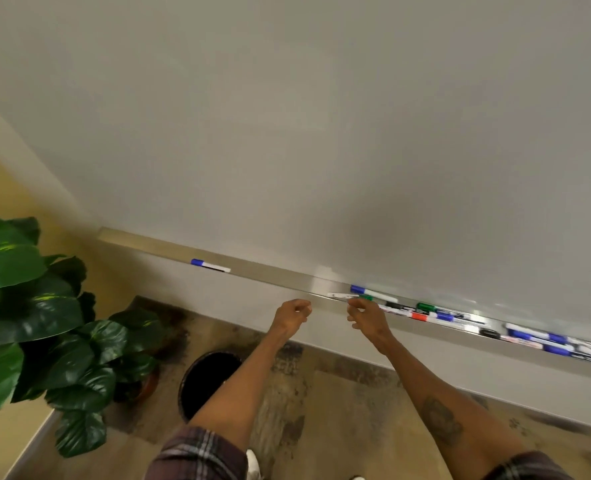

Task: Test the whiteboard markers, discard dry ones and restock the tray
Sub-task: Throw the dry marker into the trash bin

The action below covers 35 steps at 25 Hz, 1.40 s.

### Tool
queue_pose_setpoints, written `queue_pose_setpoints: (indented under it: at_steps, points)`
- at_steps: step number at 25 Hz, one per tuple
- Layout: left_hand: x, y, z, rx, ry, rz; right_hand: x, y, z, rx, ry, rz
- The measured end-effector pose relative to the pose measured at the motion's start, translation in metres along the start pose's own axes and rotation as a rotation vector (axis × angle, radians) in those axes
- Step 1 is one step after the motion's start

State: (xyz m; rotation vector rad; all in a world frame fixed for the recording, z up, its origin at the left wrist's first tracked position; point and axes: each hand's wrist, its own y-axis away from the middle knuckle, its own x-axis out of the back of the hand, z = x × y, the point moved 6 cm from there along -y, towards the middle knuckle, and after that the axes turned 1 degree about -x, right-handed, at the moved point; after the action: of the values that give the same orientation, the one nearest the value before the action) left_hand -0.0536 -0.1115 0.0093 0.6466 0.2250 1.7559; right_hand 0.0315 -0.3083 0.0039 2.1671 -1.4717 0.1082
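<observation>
Two hands at the marker tray (273, 276), just below the middle of the frame.
The right hand (366, 316) pinches a green marker (343, 295) between thumb and fingertips, just over the tray's front edge. The left hand (292, 315) is beside it with the fingers curled together; I cannot tell if it holds anything. More markers (460, 318) lie in the tray toward the lower right, and one blue-capped marker (210, 265) lies alone to the left. A dark waste bin (211, 379) stands on the floor below.

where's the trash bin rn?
Head view, lower left of centre: the bin stands on the floor below the tray, just right of the potted plant, its right side hidden behind the left forearm.
</observation>
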Motion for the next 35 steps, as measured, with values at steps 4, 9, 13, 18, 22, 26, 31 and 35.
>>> queue_pose_setpoints:
  at_steps: [4,9,13,18,22,26,31,35]
  points:
    - [-0.044,-0.013,0.011,-0.002,-0.059,-0.009,0.051,0.000,0.024,-0.069,-0.142,0.057]
    - [-0.069,-0.041,0.022,0.022,-0.159,-0.012,0.070,-0.014,0.040,-0.147,-0.220,0.081]
    - [-0.067,-0.064,0.025,0.023,-0.157,-0.010,0.060,-0.028,0.038,-0.177,-0.281,0.030]
    - [-0.065,-0.089,0.012,0.083,-0.113,-0.052,0.041,-0.048,0.044,-0.234,-0.313,0.028]
    - [-0.067,-0.099,0.001,0.145,-0.050,-0.100,0.032,-0.059,0.054,-0.280,-0.303,0.044]
    - [-0.066,-0.105,-0.005,0.164,-0.034,-0.124,0.027,-0.063,0.054,-0.264,-0.270,0.057]
    - [-0.066,-0.110,-0.007,0.198,0.015,-0.157,0.023,-0.066,0.051,-0.244,-0.262,0.053]
    - [-0.072,-0.118,-0.009,0.230,0.062,-0.151,0.024,-0.071,0.053,-0.249,-0.275,0.066]
